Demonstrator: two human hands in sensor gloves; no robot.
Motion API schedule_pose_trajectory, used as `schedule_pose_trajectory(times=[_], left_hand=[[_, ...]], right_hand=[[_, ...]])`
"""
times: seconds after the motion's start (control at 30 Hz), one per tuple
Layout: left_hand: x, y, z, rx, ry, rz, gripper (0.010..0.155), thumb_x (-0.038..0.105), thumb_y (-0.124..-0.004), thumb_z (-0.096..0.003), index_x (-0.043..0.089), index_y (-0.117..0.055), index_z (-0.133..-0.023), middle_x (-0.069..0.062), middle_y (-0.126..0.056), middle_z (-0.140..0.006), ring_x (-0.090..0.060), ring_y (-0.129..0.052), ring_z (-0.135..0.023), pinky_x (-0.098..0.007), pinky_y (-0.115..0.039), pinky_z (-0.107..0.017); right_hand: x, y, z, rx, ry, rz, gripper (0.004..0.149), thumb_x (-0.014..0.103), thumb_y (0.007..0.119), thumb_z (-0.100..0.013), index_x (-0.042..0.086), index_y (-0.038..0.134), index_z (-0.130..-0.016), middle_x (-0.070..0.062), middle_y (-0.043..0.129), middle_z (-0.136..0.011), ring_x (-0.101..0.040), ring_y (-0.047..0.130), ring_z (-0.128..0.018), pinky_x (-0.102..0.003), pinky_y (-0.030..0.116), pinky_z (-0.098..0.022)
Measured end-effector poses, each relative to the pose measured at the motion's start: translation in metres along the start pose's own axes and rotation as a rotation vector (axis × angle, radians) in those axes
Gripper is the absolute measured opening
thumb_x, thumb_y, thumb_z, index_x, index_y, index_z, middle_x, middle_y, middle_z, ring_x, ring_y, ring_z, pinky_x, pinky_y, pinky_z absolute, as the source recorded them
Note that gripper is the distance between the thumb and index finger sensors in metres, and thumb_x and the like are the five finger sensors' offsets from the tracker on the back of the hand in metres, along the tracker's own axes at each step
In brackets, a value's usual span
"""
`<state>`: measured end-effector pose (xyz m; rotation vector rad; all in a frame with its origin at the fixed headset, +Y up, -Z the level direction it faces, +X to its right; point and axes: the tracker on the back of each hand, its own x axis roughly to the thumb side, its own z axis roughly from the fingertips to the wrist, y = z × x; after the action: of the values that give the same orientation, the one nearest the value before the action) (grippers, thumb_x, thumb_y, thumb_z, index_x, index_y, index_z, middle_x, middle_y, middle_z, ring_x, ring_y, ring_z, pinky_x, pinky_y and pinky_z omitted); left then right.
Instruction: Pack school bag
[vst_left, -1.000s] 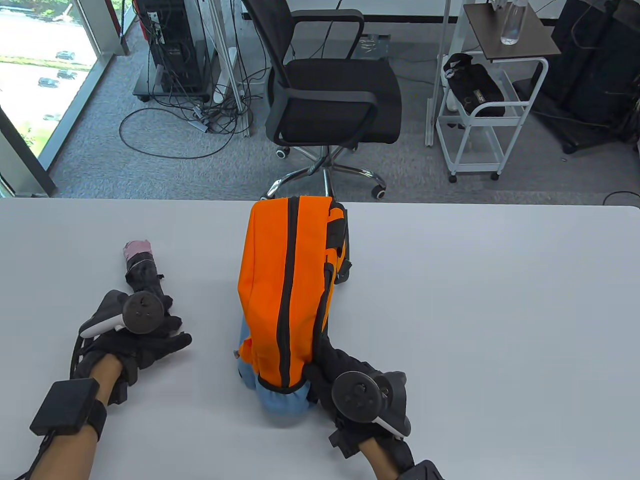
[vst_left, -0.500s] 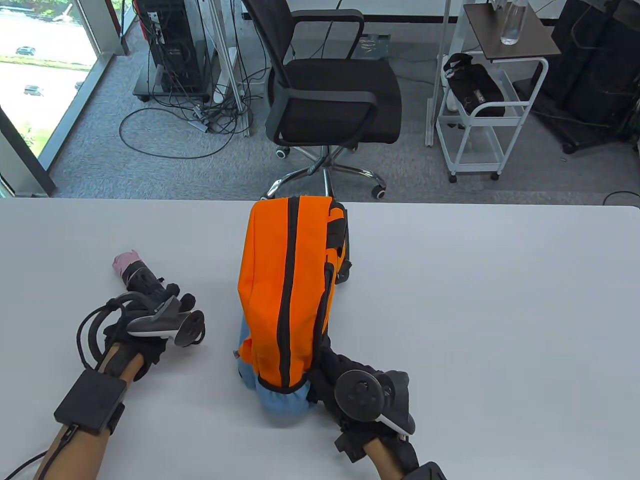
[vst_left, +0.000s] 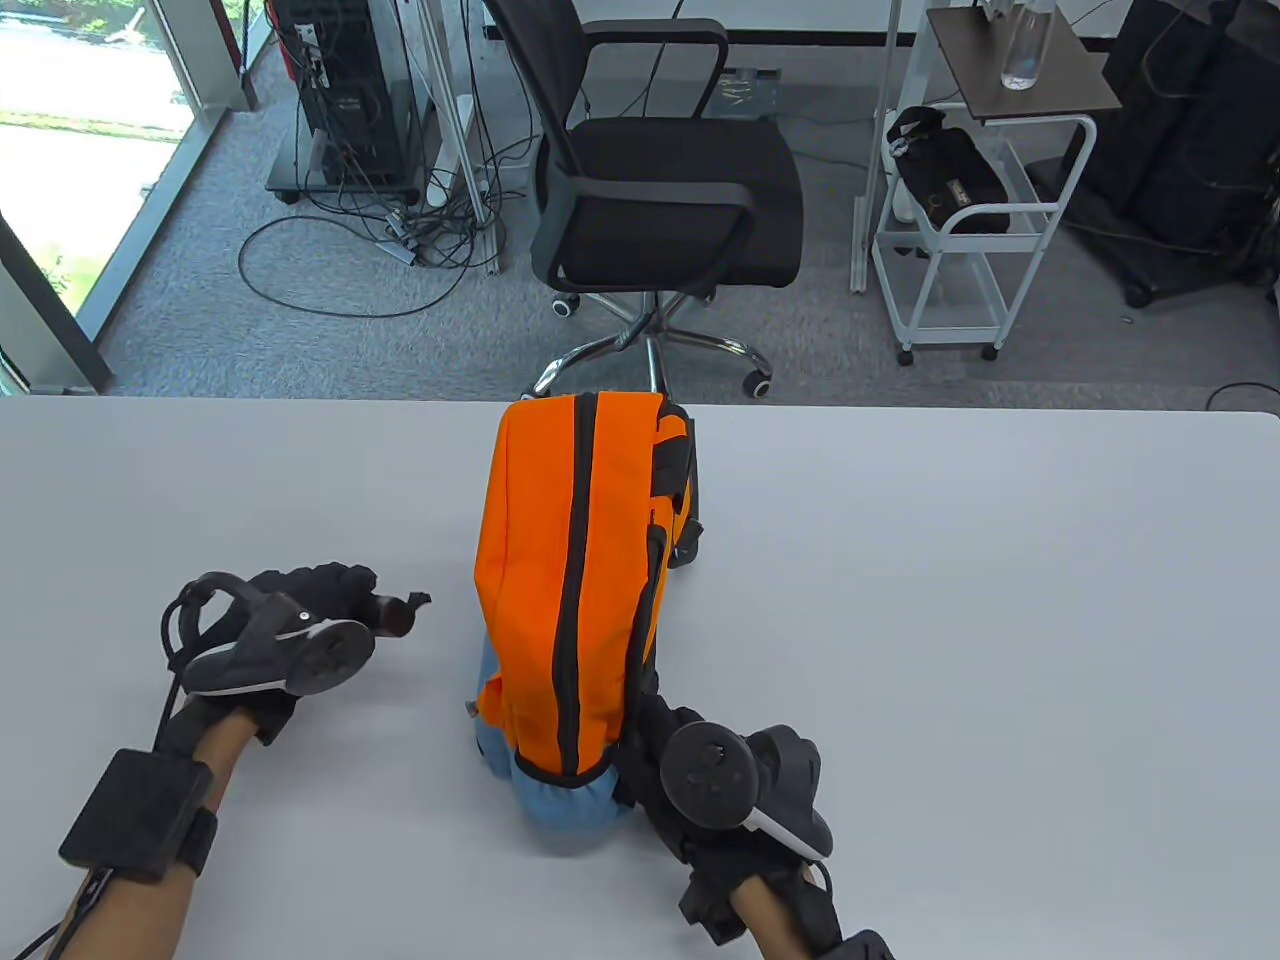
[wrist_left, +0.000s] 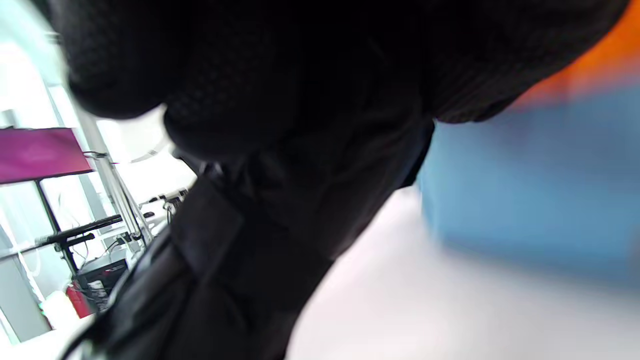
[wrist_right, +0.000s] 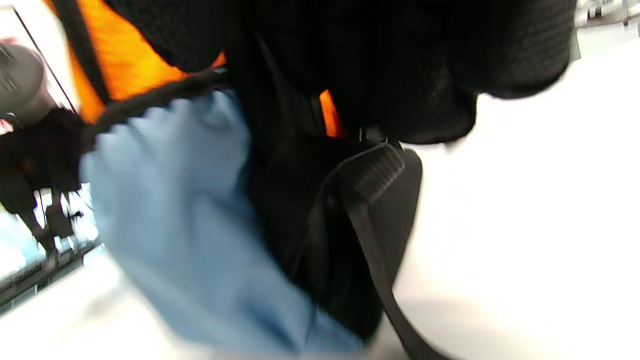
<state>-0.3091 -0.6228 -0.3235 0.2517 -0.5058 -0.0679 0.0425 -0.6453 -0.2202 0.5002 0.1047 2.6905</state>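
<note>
Backpack: the orange school bag (vst_left: 560, 560) lies near the middle of the white table (vst_left: 1000, 600), its black zip line running away from the person, a light-blue part (vst_left: 565, 800) at the near end
Right hand: the right hand (vst_left: 680, 760) is against the bag's near right corner; the right wrist view shows gloved fingers (wrist_right: 400, 75) over the black edge and a black strap (wrist_right: 370, 240), so it seems to hold the bag there, though how firmly I cannot tell
Left hand: the left hand (vst_left: 290, 620) is closed around a dark folded item, likely a compact umbrella (vst_left: 395, 612), whose short end pokes out toward the bag, just beside its left flank and apart from it
Risk, opening: no gap in the bag is plainly visible from above; if the mouth at the blue end is slack or shut, the item would likely jam against fabric instead of going in
Risk, bag shift: a push from the left could slide or roll the bag if the right hand's hold is light
Risk, snag: the loose strap by the right hand could catch the item or fingers
Hidden: most of the held item is covered by the glove and tracker
Blurred: both wrist views are smeared; the left one shows only dark glove, blurred blue and orange
Cut off: the bag's underside and any right-side pocket cannot be seen
</note>
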Motion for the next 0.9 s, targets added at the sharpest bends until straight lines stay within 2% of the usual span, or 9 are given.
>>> schedule_pose_trajectory(times=[0.07,0.17,0.27,0.33,0.47,0.57,0.73,0.8,0.9], left_hand=[[0.002,0.034,0.014,0.119,0.035,0.200,0.074,0.063,-0.084,-0.0430,0.008,-0.081,-0.092,-0.017,-0.099,-0.080,-0.018,-0.105,-0.028,-0.033,-0.095,-0.026],[0.018,0.083,0.033,0.258,0.009,0.355,0.076,0.068,-0.081,-0.0440,0.005,-0.086,-0.088,-0.018,-0.103,-0.070,-0.010,-0.105,-0.019,-0.027,-0.096,-0.019],[0.035,0.128,0.048,0.349,-0.059,0.443,0.078,0.071,-0.077,-0.0455,0.004,-0.090,-0.084,-0.016,-0.107,-0.061,0.000,-0.104,-0.010,-0.018,-0.097,-0.010],[0.049,0.144,0.054,0.400,-0.113,0.554,0.078,0.071,-0.076,-0.0467,0.003,-0.090,-0.084,-0.017,-0.106,-0.061,0.004,-0.102,-0.005,-0.016,-0.096,-0.006],[0.088,0.152,0.058,0.485,-0.205,0.743,0.077,0.066,-0.079,-0.0473,0.002,-0.085,-0.090,-0.020,-0.102,-0.072,-0.005,-0.107,-0.009,-0.019,-0.098,-0.012],[0.110,0.140,0.055,0.571,-0.210,0.652,0.076,0.065,-0.079,-0.0465,0.004,-0.083,-0.092,-0.018,-0.101,-0.077,-0.006,-0.110,-0.010,-0.018,-0.101,-0.015],[0.123,0.122,0.055,0.670,-0.200,0.600,0.073,0.063,-0.081,-0.0463,0.006,-0.082,-0.091,-0.018,-0.101,-0.079,0.000,-0.108,-0.006,-0.015,-0.102,-0.014],[0.130,0.122,0.057,0.699,-0.206,0.570,0.072,0.063,-0.080,-0.0467,0.006,-0.082,-0.091,-0.017,-0.101,-0.079,0.001,-0.107,-0.005,-0.015,-0.101,-0.013],[0.135,0.122,0.059,0.719,-0.179,0.543,0.072,0.064,-0.080,-0.0475,0.007,-0.081,-0.091,-0.017,-0.100,-0.079,0.003,-0.105,-0.004,-0.014,-0.101,-0.013]], right_hand=[[0.014,-0.014,0.011,-0.043,-0.040,0.068,0.057,0.042,0.071,-0.048,0.005,0.078,-0.091,-0.028,0.089,-0.084,-0.047,0.096,-0.061,-0.051,0.084,-0.039],[0.034,-0.022,0.025,-0.090,-0.135,0.102,0.052,0.041,0.072,-0.048,0.009,0.083,-0.086,-0.023,0.095,-0.077,-0.041,0.100,-0.055,-0.047,0.086,-0.036],[0.044,-0.009,0.025,-0.148,-0.213,0.130,0.059,0.042,0.074,-0.047,0.015,0.070,-0.098,-0.022,0.086,-0.088,-0.042,0.097,-0.060,-0.050,0.084,-0.042],[0.042,0.005,0.016,-0.035,-0.137,0.177,0.063,0.043,0.073,-0.047,0.015,0.061,-0.103,-0.024,0.077,-0.091,-0.043,0.092,-0.064,-0.051,0.081,-0.046],[0.033,0.023,0.005,0.078,-0.133,0.090,0.064,0.039,0.075,-0.047,0.016,0.054,-0.102,-0.020,0.074,-0.089,-0.041,0.089,-0.069,-0.050,0.080,-0.050],[0.033,0.023,0.009,0.147,-0.130,0.026,0.060,0.033,0.077,-0.047,0.015,0.059,-0.101,-0.023,0.072,-0.090,-0.045,0.087,-0.071,-0.052,0.079,-0.050],[0.026,0.032,0.011,0.240,-0.195,-0.034,0.055,0.032,0.076,-0.048,0.018,0.060,-0.098,-0.024,0.069,-0.090,-0.042,0.085,-0.073,-0.051,0.077,-0.052],[0.026,0.041,0.010,0.274,-0.183,-0.124,0.059,0.032,0.076,-0.049,0.018,0.054,-0.102,-0.025,0.068,-0.091,-0.044,0.085,-0.071,-0.052,0.077,-0.052],[0.029,0.054,0.008,0.279,-0.198,-0.057,0.069,0.034,0.076,-0.048,0.019,0.042,-0.106,-0.025,0.065,-0.093,-0.047,0.082,-0.073,-0.056,0.074,-0.054]])
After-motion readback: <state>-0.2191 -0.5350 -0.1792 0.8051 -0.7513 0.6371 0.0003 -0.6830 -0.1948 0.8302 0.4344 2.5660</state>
